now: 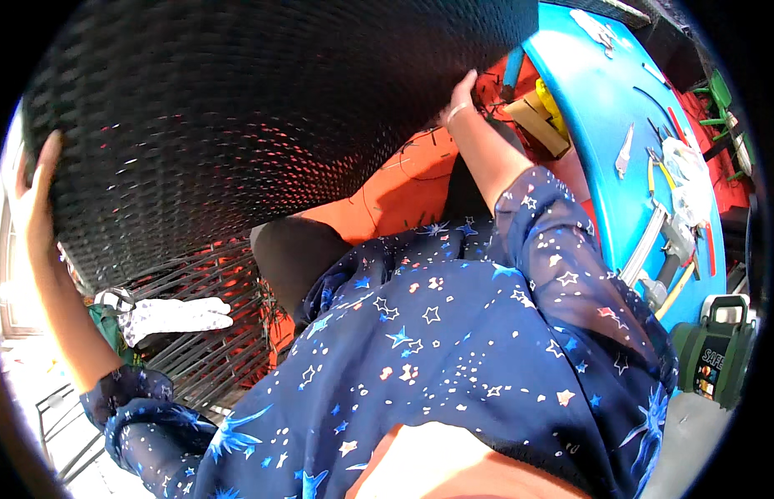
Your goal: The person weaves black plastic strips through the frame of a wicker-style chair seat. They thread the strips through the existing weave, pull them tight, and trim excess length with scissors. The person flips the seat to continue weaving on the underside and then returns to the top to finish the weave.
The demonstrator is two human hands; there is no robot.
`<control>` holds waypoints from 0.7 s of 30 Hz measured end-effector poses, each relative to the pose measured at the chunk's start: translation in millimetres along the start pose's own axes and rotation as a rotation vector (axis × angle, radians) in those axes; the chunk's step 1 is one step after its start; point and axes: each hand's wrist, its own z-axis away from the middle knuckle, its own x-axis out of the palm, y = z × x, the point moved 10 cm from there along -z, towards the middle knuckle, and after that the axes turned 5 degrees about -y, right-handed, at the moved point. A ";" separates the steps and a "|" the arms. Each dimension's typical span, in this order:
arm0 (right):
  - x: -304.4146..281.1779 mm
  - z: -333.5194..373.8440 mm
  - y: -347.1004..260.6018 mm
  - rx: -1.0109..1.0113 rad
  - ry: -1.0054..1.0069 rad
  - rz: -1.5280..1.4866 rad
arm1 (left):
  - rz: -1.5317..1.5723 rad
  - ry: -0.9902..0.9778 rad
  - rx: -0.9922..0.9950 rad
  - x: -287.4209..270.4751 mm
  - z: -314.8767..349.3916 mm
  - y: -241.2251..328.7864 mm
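A large black woven panel (237, 125), wicker-like with small gaps, stands tilted in front of me and fills the upper left. My left hand (37, 195) grips its left edge, thumb on the near side. At the panel's lower right edge is my right hand (462, 104), closed on the rim with the thumb showing and most fingers hidden behind the weave. Below the panel, my dark-clothed knee (299, 258) shows on the left. What lies behind the panel is hidden.
A blue table (582, 100) curves along the right, bearing pliers (653, 170), a plastic bag (686, 170) and hand tools. Beneath it sits a cardboard box (536, 125). A green canister-shaped device (711, 358) stands lower right. Black rods (212, 333) and a white patterned cloth (175, 318) lie left.
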 end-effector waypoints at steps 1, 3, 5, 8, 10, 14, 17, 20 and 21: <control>-21.8 -8.3 2.5 -0.028 0.002 -0.052 | -0.009 -0.056 0.018 31.9 -5.0 20.9; -8.4 56.1 34.9 0.177 0.274 0.050 | -0.104 -0.116 0.059 63.7 21.0 37.9; 1.0 65.5 13.7 0.182 0.153 -0.091 | 0.027 -0.181 0.214 120.2 16.9 69.9; 15.8 91.0 11.7 0.196 0.023 -0.154 | -0.261 -0.218 0.402 174.7 37.3 69.2; 13.6 108.4 16.3 0.209 -0.030 -0.125 | -0.310 -0.269 0.431 218.7 61.0 55.8; 24.1 159.2 17.1 0.231 -0.038 -0.219 | -0.336 -0.326 0.419 263.5 102.8 15.4; 59.0 213.7 -0.5 0.152 -0.155 -0.132 | -0.255 -0.271 0.340 254.9 143.3 -9.9; 81.8 255.9 -36.6 0.071 -0.195 -0.225 | -0.238 -0.198 0.300 256.5 163.6 -7.5; 87.3 266.7 -42.8 0.070 -0.205 -0.216 | -0.238 -0.172 0.317 255.5 169.8 0.9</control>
